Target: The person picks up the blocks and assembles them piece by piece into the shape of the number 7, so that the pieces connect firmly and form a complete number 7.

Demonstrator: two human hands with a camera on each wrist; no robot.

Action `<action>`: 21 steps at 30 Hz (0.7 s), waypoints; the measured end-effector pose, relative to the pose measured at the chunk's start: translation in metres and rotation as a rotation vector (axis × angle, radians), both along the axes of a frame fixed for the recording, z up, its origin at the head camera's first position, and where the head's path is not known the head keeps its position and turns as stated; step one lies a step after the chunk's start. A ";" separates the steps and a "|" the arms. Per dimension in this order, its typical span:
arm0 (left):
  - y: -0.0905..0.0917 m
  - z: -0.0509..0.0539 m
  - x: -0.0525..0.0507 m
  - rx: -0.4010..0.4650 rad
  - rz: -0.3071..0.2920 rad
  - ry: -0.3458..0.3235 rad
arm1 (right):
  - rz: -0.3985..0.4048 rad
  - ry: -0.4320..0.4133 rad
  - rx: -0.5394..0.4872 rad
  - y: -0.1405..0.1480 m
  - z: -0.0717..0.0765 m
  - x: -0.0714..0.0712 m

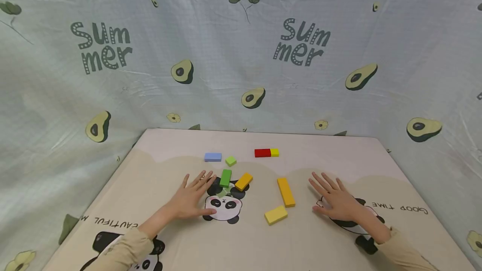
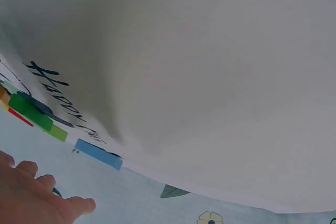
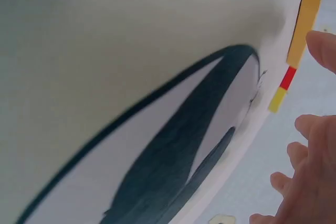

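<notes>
Fingers spread, the left hand (image 1: 192, 199) is over the table left of a green block (image 1: 226, 178) and holds nothing. The right hand (image 1: 338, 203), also spread and holding nothing, is to the right of a long orange block (image 1: 286, 192). Between the hands lie a short orange block (image 1: 244, 182) and a pale yellow block (image 1: 276, 215). Farther back are a blue block (image 1: 213, 157), a small light green block (image 1: 231, 161), and a red block (image 1: 262, 153) touching a bright yellow one (image 1: 275, 152). Whether either hand touches the table, I cannot tell.
A pale cloth printed with pandas and lettering covers the table (image 1: 241, 250). Behind it and at both sides hangs a light curtain (image 1: 218, 45) with avocado and lettering prints. A faint greenish piece (image 1: 223, 193) lies just below the green block.
</notes>
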State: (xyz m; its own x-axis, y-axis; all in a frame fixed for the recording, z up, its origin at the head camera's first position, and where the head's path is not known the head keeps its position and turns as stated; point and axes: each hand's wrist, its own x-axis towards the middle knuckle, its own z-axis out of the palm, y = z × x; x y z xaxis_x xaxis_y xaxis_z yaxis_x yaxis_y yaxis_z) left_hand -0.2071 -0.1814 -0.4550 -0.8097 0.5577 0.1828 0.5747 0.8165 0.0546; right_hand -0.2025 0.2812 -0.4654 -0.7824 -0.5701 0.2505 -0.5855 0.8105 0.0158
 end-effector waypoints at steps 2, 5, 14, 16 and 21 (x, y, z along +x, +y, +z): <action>0.004 0.001 0.002 0.008 -0.022 0.004 | 0.019 -0.009 -0.009 -0.003 0.001 0.000; 0.010 0.003 0.004 0.023 -0.054 -0.004 | 0.036 -0.024 -0.009 -0.008 0.003 0.001; 0.030 0.003 0.011 0.020 -0.144 -0.027 | 0.095 -0.077 0.015 -0.027 0.009 0.002; 0.034 0.002 0.012 0.015 -0.156 -0.025 | 0.098 -0.086 0.025 -0.031 0.010 0.001; 0.044 0.005 0.016 0.011 -0.175 -0.064 | 0.086 -0.109 0.043 -0.042 0.016 -0.002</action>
State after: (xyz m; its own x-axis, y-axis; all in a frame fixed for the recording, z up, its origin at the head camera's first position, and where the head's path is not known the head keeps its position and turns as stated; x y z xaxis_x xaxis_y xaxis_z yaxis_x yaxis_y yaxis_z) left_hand -0.1912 -0.1379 -0.4504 -0.7103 0.6896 0.1411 0.7033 0.7033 0.1035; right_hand -0.2041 0.2396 -0.4493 -0.7512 -0.6450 0.1402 -0.6533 0.7569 -0.0178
